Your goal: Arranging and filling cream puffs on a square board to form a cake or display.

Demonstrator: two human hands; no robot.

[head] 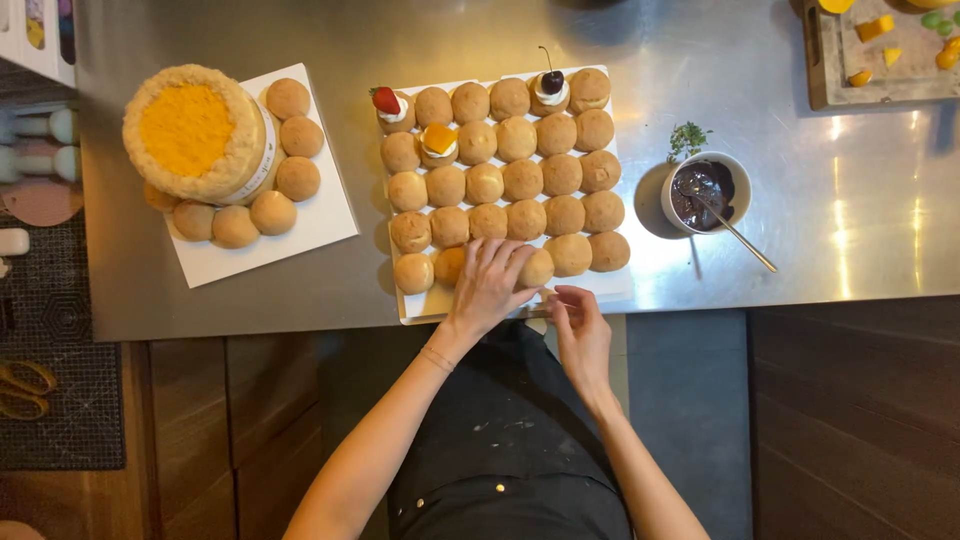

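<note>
Hands are working at the near edge of a white board [612, 285] packed with rows of round cream puffs [522, 180], in the middle of the frame on a steel counter [840, 230]. The left hand [487, 285] is lying spread, fingers loosely open, over a puff in the bottom row [537, 268], touching it rather than gripping it. The right hand [580, 325] is hovering just below the board's edge, fingers curled together; whether it is pinching anything I cannot tell. A light, even touch seems wise here, so the soft shell is not dented or its neighbours nudged. Right of the board a white bowl [668, 200] of dark filling is holding a spoon [735, 230]. At upper left a round cake [190, 130] is sitting ringed by more puffs.
</note>
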